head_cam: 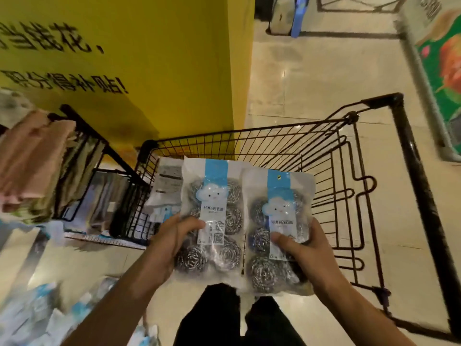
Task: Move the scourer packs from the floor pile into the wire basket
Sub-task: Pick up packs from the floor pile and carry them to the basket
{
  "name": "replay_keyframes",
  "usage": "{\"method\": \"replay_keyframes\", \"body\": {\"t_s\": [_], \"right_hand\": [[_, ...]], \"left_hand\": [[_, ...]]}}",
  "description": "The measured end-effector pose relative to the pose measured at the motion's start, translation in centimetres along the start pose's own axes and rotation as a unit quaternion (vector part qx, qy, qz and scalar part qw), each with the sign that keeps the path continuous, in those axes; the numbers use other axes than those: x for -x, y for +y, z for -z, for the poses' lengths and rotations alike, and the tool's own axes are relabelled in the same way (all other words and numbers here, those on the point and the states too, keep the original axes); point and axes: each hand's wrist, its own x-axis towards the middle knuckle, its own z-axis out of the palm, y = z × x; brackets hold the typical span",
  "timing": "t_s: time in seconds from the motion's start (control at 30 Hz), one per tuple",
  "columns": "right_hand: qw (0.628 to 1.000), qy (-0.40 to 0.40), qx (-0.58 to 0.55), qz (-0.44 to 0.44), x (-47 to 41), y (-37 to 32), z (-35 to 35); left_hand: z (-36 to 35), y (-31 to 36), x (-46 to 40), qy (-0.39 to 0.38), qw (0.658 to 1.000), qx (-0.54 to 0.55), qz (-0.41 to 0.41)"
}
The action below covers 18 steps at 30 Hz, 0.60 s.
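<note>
Two clear plastic scourer packs: left pack (pixel 212 216) pinched by left hand (pixel 169 243); right pack (pixel 277 231) by right hand (pixel 309 248). Coiled steel balls inside; black wire basket (pixel 349 171) beyond.

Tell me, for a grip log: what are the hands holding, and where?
Left hand and right hand each grip a scourer pack at its lower outer edge.

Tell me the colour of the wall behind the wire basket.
Yellow wall with dark printed characters, in the head view.
</note>
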Motion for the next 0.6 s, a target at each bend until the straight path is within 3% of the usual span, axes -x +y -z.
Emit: {"method": "replay_keyframes", "body": {"t_s": [0.17, 0.37, 0.6], "right_hand": [[0.999, 0.009, -0.016, -0.049, -10.5, 0.2, -1.7], [0.995, 0.069, -0.010, -0.070, -22.1, 4.1, -4.5], [0.991, 0.096, 0.029, -0.089, -29.4, 9.3, -6.4]], "left_hand": [[-0.9, 0.7, -11.8, -0.041, 0.997, -0.048, 0.046], [-2.9, -0.3, -25.3, -0.039, 0.992, -0.076, 0.092], [-5.2, -3.7, -33.9, -0.031, 0.985, -0.107, 0.130]]}}
